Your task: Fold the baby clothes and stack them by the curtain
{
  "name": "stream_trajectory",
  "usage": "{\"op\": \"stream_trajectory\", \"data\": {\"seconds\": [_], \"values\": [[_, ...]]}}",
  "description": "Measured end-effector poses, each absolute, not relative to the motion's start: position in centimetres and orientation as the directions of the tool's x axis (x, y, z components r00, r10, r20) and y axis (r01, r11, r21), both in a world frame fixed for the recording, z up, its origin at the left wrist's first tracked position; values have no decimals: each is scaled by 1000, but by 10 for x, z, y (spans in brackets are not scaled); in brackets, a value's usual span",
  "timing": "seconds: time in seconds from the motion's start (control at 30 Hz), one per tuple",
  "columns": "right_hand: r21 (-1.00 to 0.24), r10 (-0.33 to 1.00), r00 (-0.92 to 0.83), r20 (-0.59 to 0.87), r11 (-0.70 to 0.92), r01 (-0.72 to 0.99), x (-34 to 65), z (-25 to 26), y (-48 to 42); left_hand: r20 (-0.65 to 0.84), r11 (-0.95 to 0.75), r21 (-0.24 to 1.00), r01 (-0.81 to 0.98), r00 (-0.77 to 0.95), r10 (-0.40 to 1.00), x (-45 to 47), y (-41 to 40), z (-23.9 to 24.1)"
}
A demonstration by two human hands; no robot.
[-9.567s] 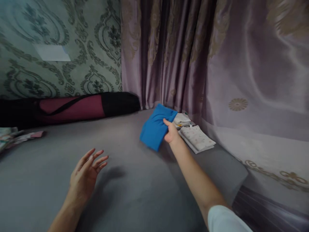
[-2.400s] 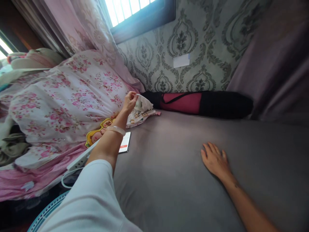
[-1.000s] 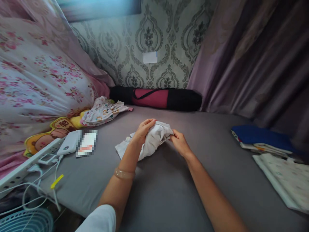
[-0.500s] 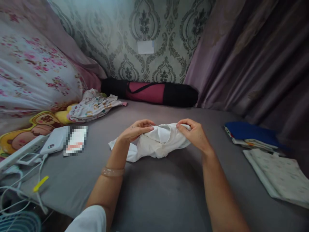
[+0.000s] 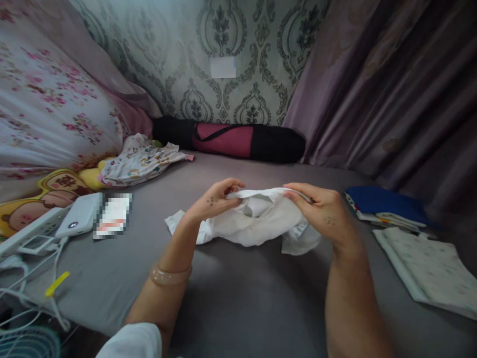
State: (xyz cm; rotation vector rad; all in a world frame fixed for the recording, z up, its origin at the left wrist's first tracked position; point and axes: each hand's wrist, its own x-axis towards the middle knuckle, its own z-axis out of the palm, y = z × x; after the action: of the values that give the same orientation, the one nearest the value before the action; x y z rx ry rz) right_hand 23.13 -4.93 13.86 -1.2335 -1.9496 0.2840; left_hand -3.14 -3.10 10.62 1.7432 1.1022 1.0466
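A white garment [image 5: 249, 228] is bunched between my two hands, over the grey sheet [image 5: 253, 293]. It looks like a small shirt with a round opening at its top edge. My left hand [image 5: 218, 199] pinches that edge on the left side, fingers curled over the cloth. On the right side of the opening, my right hand [image 5: 320, 206] grips the same edge between thumb and fingers. One loose end of the cloth spreads out past my left wrist, and another hangs below my right hand.
Folded clothes, a blue one [image 5: 387, 204] and a pale patterned one [image 5: 428, 263], lie at right. At left are a power bank [image 5: 80, 214], a power strip [image 5: 33, 228] with cables, and a crumpled print garment [image 5: 141, 161]. A black-and-red long bag [image 5: 227, 139] lies along the wall.
My right hand has shifted right along the edge, so the hands are farther apart. Another part of the white cloth now shows below my right hand. The view has tilted slightly.
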Motion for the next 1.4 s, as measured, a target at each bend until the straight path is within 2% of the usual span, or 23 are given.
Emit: {"op": "stream_trajectory", "data": {"seconds": [0.1, 0.2, 0.3, 0.43, 0.53, 0.7, 0.77, 0.97, 1.17, 1.4], "values": [[-530, 844, -237, 481, 496, 688, 229, 138, -50, 425, -378, 741, 555, 48, 904, -23, -29, 99], [-457, 831, -294, 472, 515, 725, 229, 137, -49, 492, -399, 681, 614, 21, 871, -13, -27, 93], [-412, 836, -307, 454, 502, 760, 234, 137, -46, 445, -420, 751, 509, 79, 892, -10, -26, 90], [-439, 863, -284, 417, 466, 769, 246, 132, -41, 280, -326, 877, 353, 175, 944, -16, -24, 92], [-461, 863, -278, 422, 468, 754, 253, 128, -37, 126, -212, 931, 299, 282, 951, -27, -22, 92], [-407, 851, -343, 397, 498, 765, 264, 127, -32, -90, 56, 991, 123, 289, 953, -48, -15, 85], [-399, 850, -358, 387, 504, 766, 268, 127, -30, -143, 114, 987, 114, 297, 944, -55, -13, 80], [-424, 879, -327, 347, 458, 781, 281, 120, -24, -139, 83, 980, 183, 318, 938, -65, -13, 75], [-455, 892, -306, 332, 436, 777, 279, 115, -20, -104, 14, 980, 197, 453, 885, -69, -13, 73], [-443, 891, -305, 336, 435, 784, 276, 113, -15, -33, -33, 986, 163, 384, 923, -57, -10, 68]]}}
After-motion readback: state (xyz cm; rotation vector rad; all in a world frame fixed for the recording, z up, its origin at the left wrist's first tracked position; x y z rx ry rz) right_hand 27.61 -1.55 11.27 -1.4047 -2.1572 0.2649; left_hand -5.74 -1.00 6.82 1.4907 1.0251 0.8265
